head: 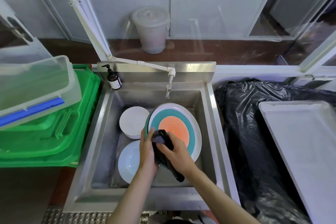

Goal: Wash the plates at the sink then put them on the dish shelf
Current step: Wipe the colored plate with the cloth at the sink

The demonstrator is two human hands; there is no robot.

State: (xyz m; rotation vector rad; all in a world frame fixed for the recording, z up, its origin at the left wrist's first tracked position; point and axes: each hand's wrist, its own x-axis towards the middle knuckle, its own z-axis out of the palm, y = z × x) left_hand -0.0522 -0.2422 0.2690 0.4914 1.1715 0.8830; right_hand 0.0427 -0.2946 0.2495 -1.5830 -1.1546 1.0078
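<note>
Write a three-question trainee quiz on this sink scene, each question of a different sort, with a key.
1. True or false: the striped plate lies flat on the sink floor.
2. Which hand works the dark cloth on that plate? A. left hand B. right hand
3. Fill in: the brown pump bottle stands at the sink's back ____ corner.

Key: 1. False, it is tilted up, with the left hand's grip on its rim. 2. B. 3. Left.

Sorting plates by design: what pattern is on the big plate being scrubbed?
Head view: the big plate has an orange centre, a teal ring and a white rim.
</note>
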